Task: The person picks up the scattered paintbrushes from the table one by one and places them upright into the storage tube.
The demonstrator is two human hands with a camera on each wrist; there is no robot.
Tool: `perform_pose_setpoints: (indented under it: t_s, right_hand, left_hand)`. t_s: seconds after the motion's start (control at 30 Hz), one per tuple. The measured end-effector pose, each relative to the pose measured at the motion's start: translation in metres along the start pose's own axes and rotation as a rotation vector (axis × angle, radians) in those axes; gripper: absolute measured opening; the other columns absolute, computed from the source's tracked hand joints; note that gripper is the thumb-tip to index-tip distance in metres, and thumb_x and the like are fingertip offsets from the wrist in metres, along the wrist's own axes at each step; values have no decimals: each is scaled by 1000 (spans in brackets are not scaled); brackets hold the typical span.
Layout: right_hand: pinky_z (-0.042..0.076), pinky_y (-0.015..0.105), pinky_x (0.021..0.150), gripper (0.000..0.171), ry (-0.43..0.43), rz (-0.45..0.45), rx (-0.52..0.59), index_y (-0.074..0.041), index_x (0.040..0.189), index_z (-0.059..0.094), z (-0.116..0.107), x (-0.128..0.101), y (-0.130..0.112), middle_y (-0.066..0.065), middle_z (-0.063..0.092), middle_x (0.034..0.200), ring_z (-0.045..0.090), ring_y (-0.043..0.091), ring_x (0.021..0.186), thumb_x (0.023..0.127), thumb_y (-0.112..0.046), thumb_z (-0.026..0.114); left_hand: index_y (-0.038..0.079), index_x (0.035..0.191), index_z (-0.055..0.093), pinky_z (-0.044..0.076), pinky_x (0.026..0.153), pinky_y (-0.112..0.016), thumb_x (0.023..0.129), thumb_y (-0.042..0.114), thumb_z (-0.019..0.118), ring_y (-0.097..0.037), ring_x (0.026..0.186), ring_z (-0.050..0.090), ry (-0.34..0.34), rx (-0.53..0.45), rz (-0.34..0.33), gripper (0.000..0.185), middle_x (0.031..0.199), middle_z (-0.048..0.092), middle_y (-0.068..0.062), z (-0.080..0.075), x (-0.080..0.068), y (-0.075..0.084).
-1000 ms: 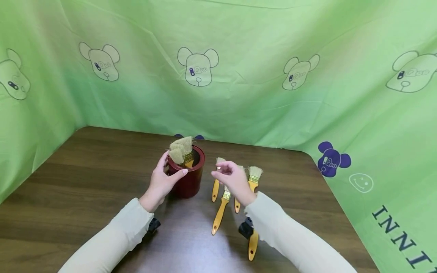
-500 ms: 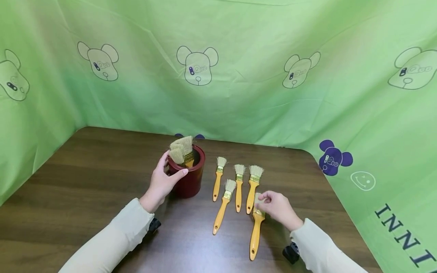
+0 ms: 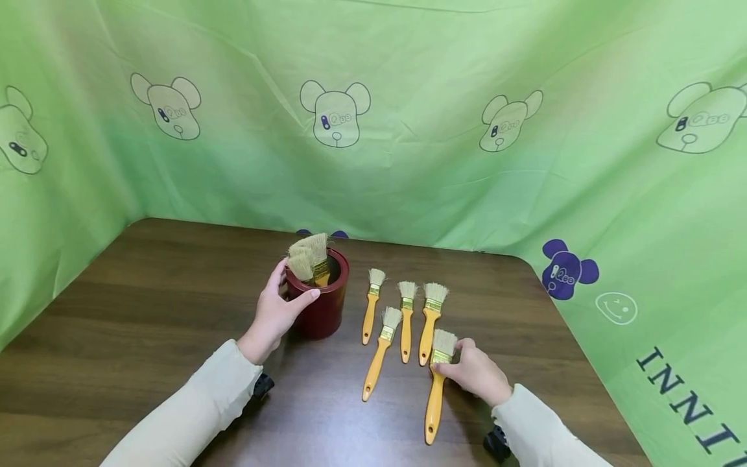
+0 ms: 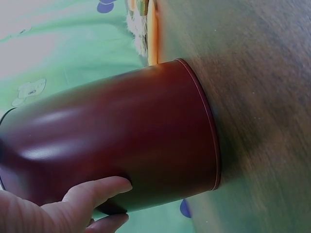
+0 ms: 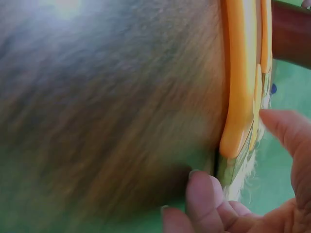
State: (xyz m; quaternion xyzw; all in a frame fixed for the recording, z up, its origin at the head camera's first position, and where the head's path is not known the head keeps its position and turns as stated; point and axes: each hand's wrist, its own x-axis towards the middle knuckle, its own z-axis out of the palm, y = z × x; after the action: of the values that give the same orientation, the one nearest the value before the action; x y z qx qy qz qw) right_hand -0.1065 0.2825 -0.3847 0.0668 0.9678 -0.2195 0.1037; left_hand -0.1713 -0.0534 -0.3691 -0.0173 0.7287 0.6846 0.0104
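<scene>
1. Dark red container [image 3: 321, 311] stands upright on the table [image 3: 163, 305]; its side is gripped by the left hand [image 3: 277, 318], thumb hooked at the rim, probably for steadiness.
2. Brushes inside [image 3: 309, 253] are stood bristles-up and leaned leftward, presumably kept visible and reachable that way.
3. Nearest loose brush [image 3: 435, 402] lies flat, its ferrule end bracketed by the thumb and fingers of the right hand [image 3: 475, 373]. Whether it is pinched cannot be told.
4. Four other brushes [image 3: 379, 363] are laid loosely beyond it, handles nearer the person.
5. Far table edge is backed by green cloth [image 3: 408, 181]. More sideways room is left beside the container's left; rightward, space is narrowed by brushes.
</scene>
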Motion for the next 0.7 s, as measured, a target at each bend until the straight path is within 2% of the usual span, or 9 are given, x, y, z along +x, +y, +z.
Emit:
perform_pose_setpoints:
  t_s: [0.17, 0.27, 0.33, 0.53, 0.7]
  right_hand:
    - [45, 37, 64, 85, 7, -24, -22, 18, 128, 32, 4, 4, -5, 23, 64, 91, 56, 24, 74, 74, -31, 77]
    - [46, 36, 62, 97, 2, -34, -11, 20, 136, 18, 3, 5, -6, 23, 65, 90, 58, 24, 72, 70, -20, 76]
    - [46, 36, 62, 99, -6, -34, -3, 20, 138, 14, 1, 5, -5, 23, 64, 90, 57, 24, 70, 68, -13, 76]
    - [49, 37, 64, 85, -27, -52, -1, 21, 131, 27, -8, 8, 6, 20, 61, 89, 55, 23, 70, 66, -3, 75]
    - [48, 40, 70, 81, 1, -158, 36, 19, 128, 35, -16, 17, 24, 10, 57, 79, 53, 22, 71, 56, 10, 73]
  left_hand:
    - [13, 153, 18, 32, 106, -49, 86, 15, 71, -37, 138, 28, -4, 1, -3, 86, 152, 27, -17, 0, 0, 1]
    - [13, 153, 19, 33, 106, -49, 86, 15, 71, -37, 138, 29, -4, -7, 0, 86, 152, 28, -18, 1, -1, 0]
    - [13, 153, 19, 32, 106, -49, 86, 15, 71, -37, 138, 29, -3, -7, 0, 86, 152, 28, -18, 1, -1, 0]
    - [13, 154, 17, 32, 106, -49, 86, 16, 71, -38, 138, 28, -4, 0, -3, 86, 153, 26, -17, 0, -1, 1]
    - [14, 154, 17, 33, 106, -49, 86, 16, 71, -37, 138, 28, -6, 2, -7, 86, 152, 26, -18, -1, -1, 1]
